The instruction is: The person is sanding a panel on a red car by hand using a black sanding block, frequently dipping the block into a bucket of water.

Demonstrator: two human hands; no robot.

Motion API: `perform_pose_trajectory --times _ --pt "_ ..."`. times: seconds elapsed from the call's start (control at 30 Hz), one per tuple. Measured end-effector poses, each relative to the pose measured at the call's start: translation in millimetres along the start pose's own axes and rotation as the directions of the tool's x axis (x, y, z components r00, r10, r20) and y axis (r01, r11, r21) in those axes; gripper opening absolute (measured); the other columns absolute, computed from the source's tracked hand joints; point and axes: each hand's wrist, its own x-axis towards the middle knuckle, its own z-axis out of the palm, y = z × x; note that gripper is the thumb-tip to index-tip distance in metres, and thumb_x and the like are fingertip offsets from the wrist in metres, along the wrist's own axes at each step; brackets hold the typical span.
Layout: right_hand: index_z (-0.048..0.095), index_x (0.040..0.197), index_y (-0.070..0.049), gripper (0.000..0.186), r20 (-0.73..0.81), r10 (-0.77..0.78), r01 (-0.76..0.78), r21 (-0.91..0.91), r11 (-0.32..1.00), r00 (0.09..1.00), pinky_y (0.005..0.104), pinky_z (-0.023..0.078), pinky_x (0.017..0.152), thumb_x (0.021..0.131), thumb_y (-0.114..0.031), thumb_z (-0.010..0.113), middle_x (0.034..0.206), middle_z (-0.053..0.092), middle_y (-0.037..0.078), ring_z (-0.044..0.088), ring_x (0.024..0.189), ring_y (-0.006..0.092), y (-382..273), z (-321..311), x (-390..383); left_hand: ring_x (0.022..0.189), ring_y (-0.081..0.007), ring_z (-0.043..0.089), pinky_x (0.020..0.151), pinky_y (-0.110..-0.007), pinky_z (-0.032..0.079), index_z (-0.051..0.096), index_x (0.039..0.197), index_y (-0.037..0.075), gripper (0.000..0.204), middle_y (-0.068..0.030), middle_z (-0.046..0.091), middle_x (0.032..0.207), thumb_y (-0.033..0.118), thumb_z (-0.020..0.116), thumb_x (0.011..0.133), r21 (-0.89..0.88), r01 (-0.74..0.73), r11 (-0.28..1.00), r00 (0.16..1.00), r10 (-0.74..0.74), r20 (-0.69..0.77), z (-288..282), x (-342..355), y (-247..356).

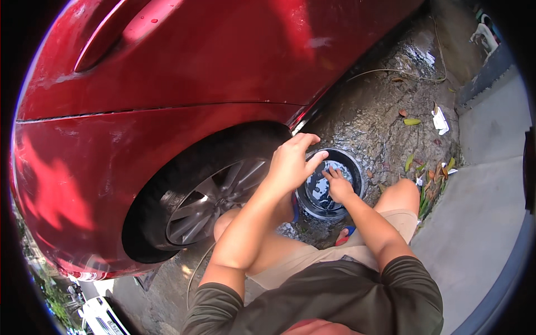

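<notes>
My left hand (pixel 293 162) is raised beside the wheel (pixel 218 204) of the red car (pixel 212 61), partly over the left rim of a dark round basin (pixel 357 176). Its fingers are apart and slightly bent, holding nothing. My right hand (pixel 338 187) reaches inside that basin with fingers spread, at or just above the foamy water (pixel 321 192); whether the fingertips are submerged I cannot tell. The basin stands on wet ground between my bent legs, close to the tyre.
A thin hose (pixel 413 75) lies on the wet ground along the car. Fallen leaves (pixel 412 121) and white scraps (pixel 440 120) lie near a concrete ledge (pixel 491 167) at right. A white vehicle (pixel 100 315) shows at lower left.
</notes>
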Motion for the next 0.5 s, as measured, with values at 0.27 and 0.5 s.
perform_pose_trajectory --times 0.27,0.5 --pt "0.048 0.151 -0.011 0.052 0.013 0.319 -0.300 0.381 0.875 0.948 0.0517 0.033 0.119 0.104 -0.034 0.047 0.160 0.037 0.021 0.034 0.149 0.0392 32.0 55.9 27.7 0.093 -0.0332 0.070 0.078 -0.043 0.057 0.069 0.103 0.005 0.032 -0.0125 0.070 0.099 0.034 0.075 0.090 0.047 -0.294 0.955 0.934 0.276 0.228 16.0 9.5 51.2" --pt "0.043 0.152 0.003 0.058 -0.789 0.326 0.473 0.584 0.659 0.520 0.0397 0.032 0.120 0.112 -0.039 0.039 0.156 0.045 0.026 0.042 0.147 0.0368 -84.2 -151.4 61.4 0.064 -0.0217 0.065 0.059 -0.033 0.052 0.066 0.080 0.006 0.025 -0.0040 0.066 0.075 0.020 0.086 0.079 -0.207 -0.500 0.841 0.863 0.504 -0.035 0.5 -11.7 79.4"
